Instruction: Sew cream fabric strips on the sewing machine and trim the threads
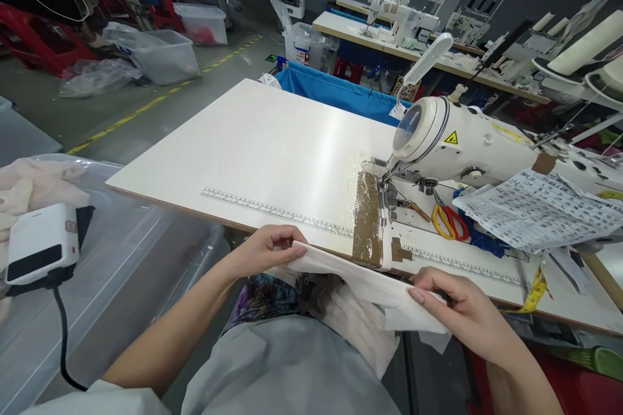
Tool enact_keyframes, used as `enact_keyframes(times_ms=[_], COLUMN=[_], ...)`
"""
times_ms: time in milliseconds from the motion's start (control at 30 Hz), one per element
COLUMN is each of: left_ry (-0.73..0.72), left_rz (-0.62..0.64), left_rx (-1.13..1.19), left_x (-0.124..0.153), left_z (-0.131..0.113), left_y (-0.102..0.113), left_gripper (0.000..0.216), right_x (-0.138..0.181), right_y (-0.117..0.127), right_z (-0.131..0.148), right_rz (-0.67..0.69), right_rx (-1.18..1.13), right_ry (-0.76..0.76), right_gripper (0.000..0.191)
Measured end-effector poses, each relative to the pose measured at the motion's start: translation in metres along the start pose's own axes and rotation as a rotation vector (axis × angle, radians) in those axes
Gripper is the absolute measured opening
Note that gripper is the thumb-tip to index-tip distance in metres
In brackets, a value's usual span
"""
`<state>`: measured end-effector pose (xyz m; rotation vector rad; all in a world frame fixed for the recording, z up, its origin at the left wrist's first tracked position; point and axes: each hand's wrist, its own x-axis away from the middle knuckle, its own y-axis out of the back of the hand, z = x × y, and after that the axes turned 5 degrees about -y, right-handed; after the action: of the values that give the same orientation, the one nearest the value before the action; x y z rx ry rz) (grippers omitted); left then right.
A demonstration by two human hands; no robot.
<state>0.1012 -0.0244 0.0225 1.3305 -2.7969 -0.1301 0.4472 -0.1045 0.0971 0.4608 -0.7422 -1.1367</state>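
Note:
A strip of pale, whitish fabric [360, 279] is stretched between my two hands at the front edge of the white table [272, 136]. My left hand [272, 246] pinches one end between thumb and fingers, close to the printed ruler. The other end is pinched by my right hand [442, 298], lower and to the right. Below the strip, the rest of the cloth hangs in loose folds over my lap. Beyond my hands, a white sewing machine [462, 136] stands on the table; its needle area is apart from the fabric.
Scissors [450, 222] with yellow and red handles lie by the machine, near a written paper sheet [540, 207]. A yellow tape measure [534, 292] hangs over the front edge. At left, a clear plastic bin [111, 253] holds pale cloth and a white device [43, 243] with a cable.

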Motion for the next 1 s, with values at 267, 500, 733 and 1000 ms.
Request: enact_keyframes(times_ms=[267,500,733,1000], left_ry=[0.035,0.044,0.003,-0.707], left_rz=[-0.287,-0.481,-0.465,-0.236], left_rx=[0.164,0.273,0.143,-0.566], left_x=[-0.004,-0.025,-0.021,-0.024], left_z=[-0.002,-0.01,-0.043,-0.025], left_y=[-0.014,-0.028,-0.051,-0.057], left_gripper=[0.037,0.038,0.03,0.032], right_x=[0.0,-0.011,-0.048,-0.093], right_y=[-0.043,-0.096,-0.007,0.073], right_z=[-0.015,-0.023,-0.053,-0.108], right_rz=[-0.153,-0.17,-0.668,-0.662], right_rx=[-0.092,-0.236,0.208,0.338], right_ry=[-0.003,-0.007,-0.095,-0.385], right_gripper=[0.039,0.033,0.032,0.018])
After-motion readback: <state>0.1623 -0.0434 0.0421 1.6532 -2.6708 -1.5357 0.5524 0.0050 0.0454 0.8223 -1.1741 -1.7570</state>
